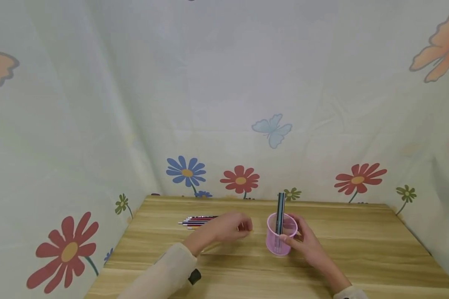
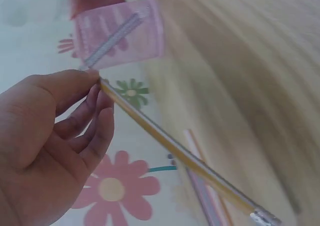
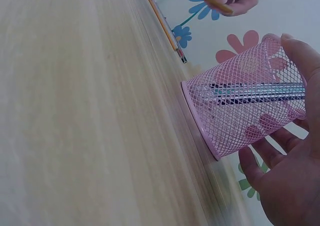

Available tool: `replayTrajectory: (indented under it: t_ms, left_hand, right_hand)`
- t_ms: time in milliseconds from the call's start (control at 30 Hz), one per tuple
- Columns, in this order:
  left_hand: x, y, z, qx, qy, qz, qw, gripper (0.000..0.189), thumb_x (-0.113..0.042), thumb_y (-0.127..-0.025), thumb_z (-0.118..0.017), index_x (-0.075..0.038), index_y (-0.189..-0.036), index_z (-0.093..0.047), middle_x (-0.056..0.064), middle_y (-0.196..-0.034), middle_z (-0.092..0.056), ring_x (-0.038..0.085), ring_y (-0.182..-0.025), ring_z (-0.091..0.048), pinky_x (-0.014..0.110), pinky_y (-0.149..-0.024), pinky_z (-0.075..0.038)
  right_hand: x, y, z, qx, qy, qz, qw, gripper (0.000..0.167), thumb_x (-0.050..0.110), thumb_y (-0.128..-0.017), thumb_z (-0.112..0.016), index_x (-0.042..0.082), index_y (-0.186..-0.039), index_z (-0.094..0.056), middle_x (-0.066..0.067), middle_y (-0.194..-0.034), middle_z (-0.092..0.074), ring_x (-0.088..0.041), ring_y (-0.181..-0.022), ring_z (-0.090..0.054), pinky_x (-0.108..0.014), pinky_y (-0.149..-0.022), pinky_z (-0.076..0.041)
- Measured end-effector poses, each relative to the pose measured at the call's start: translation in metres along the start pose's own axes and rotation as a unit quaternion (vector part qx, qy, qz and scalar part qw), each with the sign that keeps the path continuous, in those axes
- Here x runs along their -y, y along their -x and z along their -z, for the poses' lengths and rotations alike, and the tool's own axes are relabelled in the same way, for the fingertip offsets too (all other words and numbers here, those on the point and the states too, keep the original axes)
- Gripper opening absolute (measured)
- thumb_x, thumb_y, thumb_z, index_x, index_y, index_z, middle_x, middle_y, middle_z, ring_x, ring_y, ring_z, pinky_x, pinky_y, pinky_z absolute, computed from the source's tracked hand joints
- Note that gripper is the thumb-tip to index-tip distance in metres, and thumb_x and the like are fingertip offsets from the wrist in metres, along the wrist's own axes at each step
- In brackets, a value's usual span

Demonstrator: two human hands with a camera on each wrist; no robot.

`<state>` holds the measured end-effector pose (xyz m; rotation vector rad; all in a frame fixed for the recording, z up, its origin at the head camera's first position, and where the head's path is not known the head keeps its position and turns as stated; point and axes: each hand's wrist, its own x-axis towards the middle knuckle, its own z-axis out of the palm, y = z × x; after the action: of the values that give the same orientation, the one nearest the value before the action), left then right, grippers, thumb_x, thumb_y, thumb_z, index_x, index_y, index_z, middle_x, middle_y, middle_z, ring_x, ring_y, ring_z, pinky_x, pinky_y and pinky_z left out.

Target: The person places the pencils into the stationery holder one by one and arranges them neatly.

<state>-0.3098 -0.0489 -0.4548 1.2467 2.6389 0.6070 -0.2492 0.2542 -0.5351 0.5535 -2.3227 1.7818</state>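
My left hand [image 1: 230, 226] pinches a yellow pencil [image 2: 170, 142] near one end between thumb and fingertips; its metal-banded end slants away to the lower right in the left wrist view. Just right of that hand, a pink mesh pencil cup [image 1: 270, 243] stands upright on the table. Several dark striped pencils [image 1: 280, 207] lean together inside it and stick out above the rim. My right hand [image 1: 309, 245] grips the cup from its right side, thumb near the rim and fingers around the far wall, as the right wrist view [image 3: 285, 181] also shows.
Several loose pencils [image 1: 194, 222] lie in a bunch on the wooden table [image 1: 344, 265], left of the cup and partly hidden by the left forearm. A flower-printed cloth [image 1: 217, 104] hangs behind the table's back edge and along both sides.
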Motion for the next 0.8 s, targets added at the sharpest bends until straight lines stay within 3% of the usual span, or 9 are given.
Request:
replayTrajectory:
  t_ms: [300, 500, 800]
  left_hand:
    - [-0.018, 0.007, 0.022, -0.035, 0.093, -0.024, 0.9948, 0.005, -0.019, -0.099, -0.078, -0.019, -0.104, -0.075, -0.015, -0.092, -0.069, 0.003, -0.082, -0.064, 0.019, -0.076, -0.057]
    - [-0.025, 0.009, 0.030, -0.055, 0.115, -0.047, 0.9907, 0.007, -0.019, -0.098, -0.079, -0.021, -0.103, -0.075, -0.015, -0.091, -0.070, 0.003, -0.081, -0.066, 0.020, -0.075, -0.059]
    - [-0.038, 0.008, 0.042, -0.069, 0.145, -0.055, 0.9855, 0.010, -0.016, -0.096, -0.081, -0.017, -0.105, -0.076, -0.013, -0.093, -0.072, 0.002, -0.083, -0.069, 0.020, -0.078, -0.059]
  right_hand:
    - [-0.003, 0.000, 0.000, -0.001, -0.006, 0.007, 1.0000, 0.068, 0.006, -0.097, -0.076, 0.005, -0.155, -0.041, -0.021, -0.144, -0.058, -0.045, -0.132, -0.054, -0.046, -0.106, -0.052]
    - [-0.001, -0.001, 0.000, -0.001, -0.005, 0.017, 0.9998, 0.067, 0.006, -0.097, -0.076, 0.003, -0.155, -0.041, -0.022, -0.143, -0.059, -0.042, -0.131, -0.057, -0.048, -0.105, -0.053]
    - [0.003, 0.000, 0.000, 0.002, 0.000, 0.012, 0.9999, 0.068, 0.007, -0.098, -0.076, 0.002, -0.155, -0.039, -0.024, -0.144, -0.058, -0.042, -0.132, -0.055, -0.047, -0.106, -0.052]
